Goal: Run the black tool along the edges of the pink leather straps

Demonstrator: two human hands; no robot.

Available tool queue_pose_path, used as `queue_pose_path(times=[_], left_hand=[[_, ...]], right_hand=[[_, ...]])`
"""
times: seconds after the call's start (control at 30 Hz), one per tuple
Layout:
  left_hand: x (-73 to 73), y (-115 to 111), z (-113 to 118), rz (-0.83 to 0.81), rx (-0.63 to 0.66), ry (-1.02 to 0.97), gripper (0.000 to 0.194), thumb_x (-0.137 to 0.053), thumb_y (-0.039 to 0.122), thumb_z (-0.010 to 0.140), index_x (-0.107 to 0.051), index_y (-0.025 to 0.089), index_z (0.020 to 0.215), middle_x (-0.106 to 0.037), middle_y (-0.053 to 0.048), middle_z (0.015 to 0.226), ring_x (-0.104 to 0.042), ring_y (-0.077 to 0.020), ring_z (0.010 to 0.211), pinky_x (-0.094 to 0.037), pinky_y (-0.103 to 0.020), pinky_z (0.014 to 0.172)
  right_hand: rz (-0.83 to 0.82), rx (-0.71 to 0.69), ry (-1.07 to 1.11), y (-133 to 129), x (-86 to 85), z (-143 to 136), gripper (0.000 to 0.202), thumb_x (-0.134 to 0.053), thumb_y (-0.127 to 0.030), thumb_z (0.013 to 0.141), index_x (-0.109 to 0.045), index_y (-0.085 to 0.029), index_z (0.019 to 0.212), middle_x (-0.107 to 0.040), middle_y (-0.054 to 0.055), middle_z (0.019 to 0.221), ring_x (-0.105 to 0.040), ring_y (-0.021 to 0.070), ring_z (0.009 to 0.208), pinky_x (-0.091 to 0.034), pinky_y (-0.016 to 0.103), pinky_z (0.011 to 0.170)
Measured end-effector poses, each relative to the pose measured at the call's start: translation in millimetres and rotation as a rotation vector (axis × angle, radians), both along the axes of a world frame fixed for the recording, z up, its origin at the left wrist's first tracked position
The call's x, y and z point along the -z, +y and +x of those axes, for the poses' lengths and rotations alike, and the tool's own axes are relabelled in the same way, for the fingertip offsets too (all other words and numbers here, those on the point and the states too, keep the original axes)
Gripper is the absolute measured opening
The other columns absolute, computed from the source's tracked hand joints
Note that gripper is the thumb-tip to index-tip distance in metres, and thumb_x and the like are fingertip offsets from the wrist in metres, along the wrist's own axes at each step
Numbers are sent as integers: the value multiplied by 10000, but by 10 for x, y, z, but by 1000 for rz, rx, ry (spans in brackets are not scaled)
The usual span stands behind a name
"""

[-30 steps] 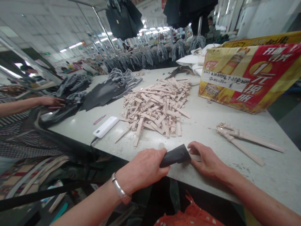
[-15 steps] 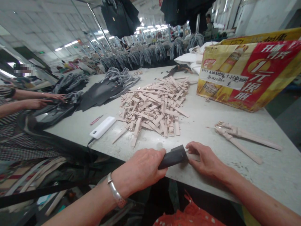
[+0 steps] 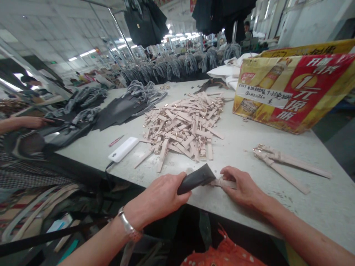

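Observation:
My left hand [image 3: 163, 194], with a silver bangle on the wrist, is closed around a long, dark, flat-sided object [image 3: 197, 178] whose exact kind I cannot make out. Its wider far end overlaps the tip of a beige leather strap [image 3: 222, 183] at the table's front edge. That strap lies pinched between the thumb and fingers of my right hand [image 3: 240, 186]. Beyond both hands is a heap of similar beige straps [image 3: 183, 125] with gold-coloured buckles. Apart from the heap, to the right, lie a few buckled straps [image 3: 280, 159] side by side.
A yellow and red carton [image 3: 288, 92] stands at the back right. Left of the heap are a white power bank [image 3: 123, 149] with a cable and a small red tool [image 3: 115, 140]. Black bag pieces [image 3: 119, 111] lie further left, near a co-worker's arm [image 3: 24, 123].
My left hand has drawn the dark object left and tilted its far end up, uncovering more of the strap. My right hand stays nearly still. The co-worker's hands have shifted left.

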State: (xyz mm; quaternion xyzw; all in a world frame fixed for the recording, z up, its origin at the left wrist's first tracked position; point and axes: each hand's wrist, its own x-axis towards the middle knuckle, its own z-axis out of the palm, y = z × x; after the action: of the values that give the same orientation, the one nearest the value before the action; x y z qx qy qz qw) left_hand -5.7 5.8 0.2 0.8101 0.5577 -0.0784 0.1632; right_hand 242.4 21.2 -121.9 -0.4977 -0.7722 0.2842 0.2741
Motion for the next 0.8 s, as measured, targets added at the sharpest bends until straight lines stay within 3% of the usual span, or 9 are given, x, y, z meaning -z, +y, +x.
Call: queue_pose_path(times=[0.13, 0.3, 0.43, 0.6, 0.8], left_hand=[[-37, -38, 74, -5, 51, 44, 163, -473, 366, 798, -546, 239, 870, -620, -5, 714, -607, -181, 672, -371, -247, 577], [110, 70, 184, 34, 23, -23, 188, -464, 358, 797, -553, 219, 887, -623, -21, 737, -601, -176, 691, -386, -245, 605], [121, 118, 63, -1, -86, -68, 217, -451, 384, 807, -565, 219, 892, -621, -13, 743, -586, -166, 674, -391, -238, 594], [42, 24, -132, -117, -157, -118, 238, -457, 390, 800, -595, 209, 870, -625, -6, 759, -579, -161, 689, -401, -237, 604], [111, 27, -146, -172, -188, -163, 273, -475, 401, 780, -621, 194, 883, -636, -12, 773, -574, -157, 679, -408, -240, 602]], right_hand=[[12, 9, 20, -2, -23, -12, 196, -563, -203, 741, -538, -193, 935, -592, 16, 799, -539, 148, 716, -401, 263, 657], [-2, 4, 19, -4, -48, -20, 245, -551, -151, 704, -543, -196, 944, -596, 5, 788, -538, 146, 713, -399, 257, 653], [3, 8, 12, -3, -10, -11, 362, -555, -142, 685, -538, -192, 1044, -611, 19, 832, -552, 160, 755, -416, 279, 701], [34, -6, -15, -1, 16, 6, 263, -573, -181, 704, -590, -191, 967, -613, 37, 854, -556, 170, 775, -430, 289, 712], [87, -13, -57, -10, 9, -11, 150, -578, -204, 739, -626, -195, 881, -590, 54, 880, -551, 187, 818, -436, 303, 734]])
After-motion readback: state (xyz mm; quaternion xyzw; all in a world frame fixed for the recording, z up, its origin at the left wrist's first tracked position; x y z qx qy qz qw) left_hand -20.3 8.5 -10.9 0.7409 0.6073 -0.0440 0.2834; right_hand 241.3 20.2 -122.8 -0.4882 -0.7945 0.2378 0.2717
